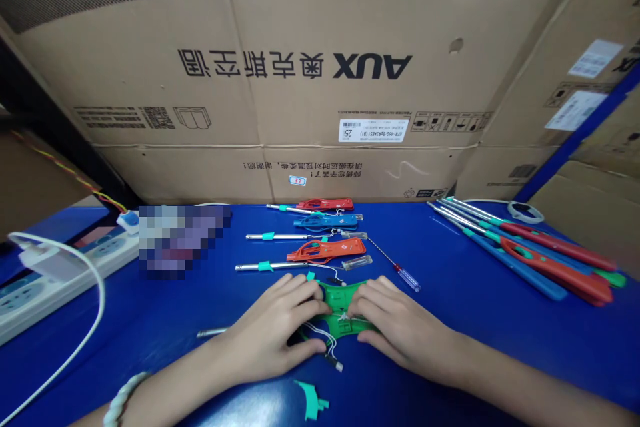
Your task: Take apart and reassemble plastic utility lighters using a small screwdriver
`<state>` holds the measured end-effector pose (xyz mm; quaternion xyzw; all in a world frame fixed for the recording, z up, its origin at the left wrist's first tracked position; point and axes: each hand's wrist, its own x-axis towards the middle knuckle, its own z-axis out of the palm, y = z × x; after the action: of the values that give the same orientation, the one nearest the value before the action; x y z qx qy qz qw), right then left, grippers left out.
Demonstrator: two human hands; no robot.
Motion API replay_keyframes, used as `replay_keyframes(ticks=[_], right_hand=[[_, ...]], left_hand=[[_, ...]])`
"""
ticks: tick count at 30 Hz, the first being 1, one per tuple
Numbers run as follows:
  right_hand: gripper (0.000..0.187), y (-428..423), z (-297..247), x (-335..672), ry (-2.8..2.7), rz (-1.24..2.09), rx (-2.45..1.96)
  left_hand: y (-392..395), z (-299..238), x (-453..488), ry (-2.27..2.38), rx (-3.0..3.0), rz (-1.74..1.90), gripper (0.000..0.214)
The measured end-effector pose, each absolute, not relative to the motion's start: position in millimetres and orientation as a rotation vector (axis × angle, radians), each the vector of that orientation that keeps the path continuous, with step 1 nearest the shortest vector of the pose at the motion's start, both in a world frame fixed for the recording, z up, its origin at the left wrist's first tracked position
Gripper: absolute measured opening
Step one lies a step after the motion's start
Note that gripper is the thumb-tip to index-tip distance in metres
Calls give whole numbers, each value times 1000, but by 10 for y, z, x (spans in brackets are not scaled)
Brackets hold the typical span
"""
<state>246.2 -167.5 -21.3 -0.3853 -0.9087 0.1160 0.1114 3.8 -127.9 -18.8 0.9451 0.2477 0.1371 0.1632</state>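
A green plastic lighter body (343,310) with thin loose wires lies on the blue table (450,360) in front of me. My left hand (273,333) grips its left end, fingers curled over it. My right hand (395,323) holds the right end, fingers bent and pressed on the plastic. A metal tube (213,331) sticks out to the left from under my left hand. A small green plastic piece (311,400) lies near the table's front edge.
Beyond my hands lie several red, blue and orange lighter bodies with metal tubes (320,250) and a thin screwdriver (395,265). Long finished lighters (530,250) are piled at right. A white power strip (45,273) sits at left. Cardboard boxes (300,80) wall the back.
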Motion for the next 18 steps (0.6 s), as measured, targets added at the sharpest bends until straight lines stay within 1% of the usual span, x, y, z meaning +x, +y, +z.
replay_keyframes(ticks=[2,4,6,9,14,18], right_hand=[[27,-1674,-208,2448,-2622,449,-1211],[32,-1670,-202,2441,-2582,549,-1271],[29,-1664,-200,2440,-2549,614,-1292],[20,-1666,-203,2441,-2457,689,-1268],[18,-1704,-204,2398,-2294,799,-1170],[16,-1725,-217,2349,-2232,823,-1175]], left_hand=[[-1278,-190,36,710,2691,382,30],[-1274,-191,32,714,2685,371,30],[-1269,-192,30,714,2677,365,30],[-1262,-197,30,712,2667,364,31],[-1268,-224,40,699,2655,391,32],[-1280,-225,47,687,2650,406,31]])
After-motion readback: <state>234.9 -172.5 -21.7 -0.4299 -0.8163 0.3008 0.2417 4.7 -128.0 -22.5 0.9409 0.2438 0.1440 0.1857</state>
